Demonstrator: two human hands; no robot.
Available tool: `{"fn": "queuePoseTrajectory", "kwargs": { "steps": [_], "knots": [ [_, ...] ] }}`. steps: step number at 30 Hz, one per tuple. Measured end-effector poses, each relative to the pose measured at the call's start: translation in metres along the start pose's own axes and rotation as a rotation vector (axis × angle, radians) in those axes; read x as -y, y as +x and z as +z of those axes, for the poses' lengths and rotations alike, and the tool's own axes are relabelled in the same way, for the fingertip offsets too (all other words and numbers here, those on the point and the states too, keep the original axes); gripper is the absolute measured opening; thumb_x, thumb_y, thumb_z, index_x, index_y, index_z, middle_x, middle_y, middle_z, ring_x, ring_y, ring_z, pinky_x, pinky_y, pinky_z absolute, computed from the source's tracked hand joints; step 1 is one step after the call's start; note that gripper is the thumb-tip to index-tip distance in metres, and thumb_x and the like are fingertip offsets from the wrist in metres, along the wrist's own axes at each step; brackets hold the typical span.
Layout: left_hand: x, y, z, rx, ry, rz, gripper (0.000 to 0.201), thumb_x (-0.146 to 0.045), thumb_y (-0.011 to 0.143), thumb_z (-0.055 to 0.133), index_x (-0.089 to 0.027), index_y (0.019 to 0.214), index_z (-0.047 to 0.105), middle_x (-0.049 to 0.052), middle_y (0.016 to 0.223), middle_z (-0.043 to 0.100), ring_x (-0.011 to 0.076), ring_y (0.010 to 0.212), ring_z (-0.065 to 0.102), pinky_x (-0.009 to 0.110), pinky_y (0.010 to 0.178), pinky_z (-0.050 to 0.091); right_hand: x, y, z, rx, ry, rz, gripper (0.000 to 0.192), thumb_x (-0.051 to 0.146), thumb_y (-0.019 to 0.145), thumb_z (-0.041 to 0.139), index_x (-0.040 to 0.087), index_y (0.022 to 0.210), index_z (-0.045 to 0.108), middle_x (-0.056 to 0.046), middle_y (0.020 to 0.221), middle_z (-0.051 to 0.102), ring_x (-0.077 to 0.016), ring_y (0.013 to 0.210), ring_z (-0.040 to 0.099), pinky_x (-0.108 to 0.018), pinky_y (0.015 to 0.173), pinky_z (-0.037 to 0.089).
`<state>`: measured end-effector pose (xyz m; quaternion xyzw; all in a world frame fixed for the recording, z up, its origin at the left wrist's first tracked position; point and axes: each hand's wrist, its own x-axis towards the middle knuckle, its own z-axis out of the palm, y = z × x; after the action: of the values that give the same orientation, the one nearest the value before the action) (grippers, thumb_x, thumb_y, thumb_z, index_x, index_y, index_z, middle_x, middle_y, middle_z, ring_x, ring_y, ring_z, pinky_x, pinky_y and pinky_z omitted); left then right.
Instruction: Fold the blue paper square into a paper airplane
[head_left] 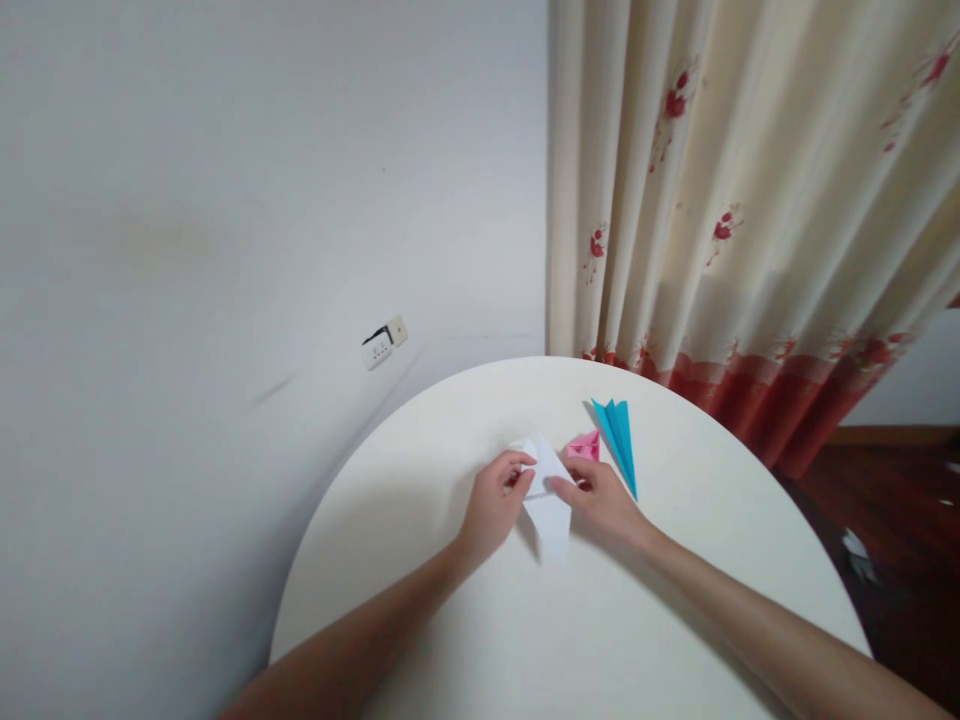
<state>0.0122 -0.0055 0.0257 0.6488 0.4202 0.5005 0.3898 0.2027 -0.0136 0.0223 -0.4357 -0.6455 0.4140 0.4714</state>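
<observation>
A white, partly folded sheet of paper (550, 513) lies near the middle of a round white table (450, 620). My left hand (495, 500) pinches its upper left edge with thumb and fingers. On the paper's right side my right hand (600, 500) presses and grips it with the fingertips. Just beyond my right hand sits a small pink folded paper piece (585, 445). A blue paper plane (619, 437) lies next to it, its nose pointing toward me.
The table stands close to a white wall with a socket (385, 343). A cream curtain with red flowers and a red hem (750, 230) hangs behind the table's far right. Dark wooden floor (892, 530) with small scraps shows at the right.
</observation>
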Motion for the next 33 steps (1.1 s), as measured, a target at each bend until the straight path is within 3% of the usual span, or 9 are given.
{"fn": "queuePoseTrajectory", "kwargs": {
  "steps": [2,4,7,10,15,18,21,23,33],
  "knots": [
    [0.0,-0.003,0.003,0.017,-0.075,0.005,0.019,-0.029,0.088,0.065,-0.016,0.102,0.067,0.006,0.09,0.071,0.0168,0.081,0.067,0.024,0.07,0.048,-0.003,-0.001,0.006,0.033,0.036,0.086,0.029,0.045,0.079,0.071,0.019,0.068,0.065,-0.002,0.066,0.065,-0.0177,0.06,0.055,-0.029,0.056,0.039],
    [0.001,-0.006,0.005,0.062,-0.169,-0.038,0.031,-0.03,0.085,0.07,-0.016,0.112,0.065,0.008,0.099,0.072,0.017,0.082,0.068,0.024,0.07,0.049,-0.005,-0.002,0.006,-0.022,0.018,0.107,0.035,0.046,0.075,0.074,0.02,0.058,0.057,0.002,0.056,0.054,-0.0141,0.052,0.046,-0.027,0.052,0.032],
    [0.002,-0.011,0.006,0.146,-0.303,-0.175,0.064,-0.026,0.074,0.08,-0.015,0.133,0.056,0.01,0.105,0.073,0.0186,0.08,0.07,0.026,0.068,0.053,-0.005,-0.002,0.006,-0.123,0.015,0.068,0.037,0.047,0.077,0.073,0.021,0.057,0.056,0.002,0.054,0.051,-0.0136,0.052,0.042,-0.027,0.051,0.03],
    [0.001,-0.015,0.007,0.151,-0.354,-0.23,0.075,-0.024,0.071,0.083,-0.013,0.138,0.053,0.011,0.098,0.074,0.0205,0.082,0.071,0.028,0.072,0.055,-0.004,-0.004,0.011,-0.15,0.076,0.018,0.032,0.048,0.08,0.072,0.02,0.067,0.063,-0.002,0.065,0.062,-0.0173,0.06,0.052,-0.029,0.057,0.039],
    [-0.006,-0.017,0.001,-0.016,-0.346,-0.082,0.069,-0.034,0.082,0.079,-0.019,0.143,0.051,0.013,0.122,0.066,0.0176,0.086,0.069,0.025,0.073,0.055,-0.006,-0.006,0.025,-0.103,0.34,0.067,0.034,0.051,0.078,0.077,0.02,0.082,0.064,-0.001,0.07,0.065,-0.0163,0.058,0.054,-0.028,0.055,0.04],
    [-0.011,-0.015,-0.007,-0.097,-0.358,-0.057,0.058,-0.043,0.091,0.068,-0.019,0.142,0.053,0.01,0.11,0.068,0.0169,0.083,0.067,0.026,0.069,0.055,-0.007,-0.009,0.03,-0.058,0.411,0.107,0.037,0.052,0.076,0.08,0.019,0.083,0.064,0.001,0.067,0.063,-0.0132,0.055,0.051,-0.025,0.052,0.036],
    [-0.014,-0.012,-0.014,-0.058,-0.289,-0.039,0.034,-0.042,0.089,0.069,-0.014,0.11,0.072,0.005,0.087,0.068,0.015,0.073,0.063,0.025,0.067,0.053,-0.009,-0.012,0.031,0.057,0.463,0.151,0.039,0.053,0.076,0.081,0.019,0.083,0.065,0.002,0.065,0.062,-0.0115,0.052,0.048,-0.023,0.049,0.032],
    [-0.015,-0.01,-0.017,-0.046,-0.249,-0.037,0.027,-0.039,0.088,0.07,-0.013,0.093,0.075,0.004,0.078,0.067,0.0139,0.07,0.061,0.024,0.065,0.051,-0.01,-0.013,0.031,0.126,0.484,0.172,0.04,0.053,0.075,0.082,0.019,0.083,0.064,0.003,0.063,0.061,-0.0106,0.05,0.046,-0.023,0.048,0.029],
    [-0.016,-0.007,-0.028,0.011,-0.214,-0.029,0.024,-0.035,0.08,0.075,-0.016,0.094,0.074,0.006,0.092,0.072,0.016,0.079,0.064,0.024,0.07,0.05,-0.005,-0.017,0.031,0.215,0.428,0.244,0.044,0.059,0.073,0.081,0.02,0.078,0.061,0.006,0.057,0.055,-0.0097,0.047,0.04,-0.024,0.048,0.026]
  ]
}}
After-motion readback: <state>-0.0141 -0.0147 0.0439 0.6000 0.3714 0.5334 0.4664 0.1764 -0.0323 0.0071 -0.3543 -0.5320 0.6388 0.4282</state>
